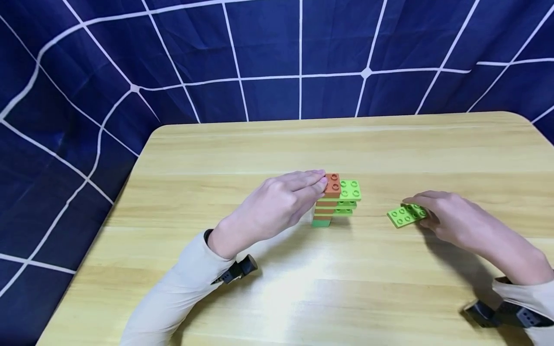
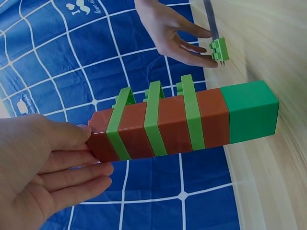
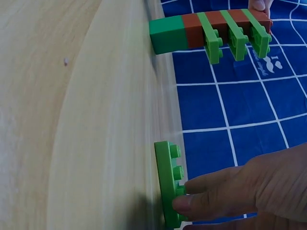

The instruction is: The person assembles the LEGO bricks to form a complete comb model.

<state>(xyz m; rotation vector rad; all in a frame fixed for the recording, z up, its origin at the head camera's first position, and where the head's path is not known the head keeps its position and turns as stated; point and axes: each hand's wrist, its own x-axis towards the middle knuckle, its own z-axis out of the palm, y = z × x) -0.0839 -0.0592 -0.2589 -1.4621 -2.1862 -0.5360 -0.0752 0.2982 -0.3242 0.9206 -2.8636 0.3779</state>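
A tower of toy building bricks (image 2: 175, 125) stands upright on the table. Its base is a dark green brick (image 2: 252, 112), with reddish-brown bricks and thin light green plates alternating above. The light green plates jut out to the right in the head view. At the top, my left hand (image 1: 279, 204) holds the uppermost reddish-brown brick (image 1: 333, 185) between thumb and fingers. Off to the tower's right, my right hand (image 1: 459, 218) grips one end of a loose light green studded plate (image 1: 401, 217), which is low at the tabletop with studs up. Some right fingertips are hidden.
The wooden table (image 1: 207, 158) has rounded back corners. A dark blue cloth with white lines (image 1: 268, 43) hangs behind it and along the left side. Black wrist devices (image 1: 235, 270) are worn on both arms.
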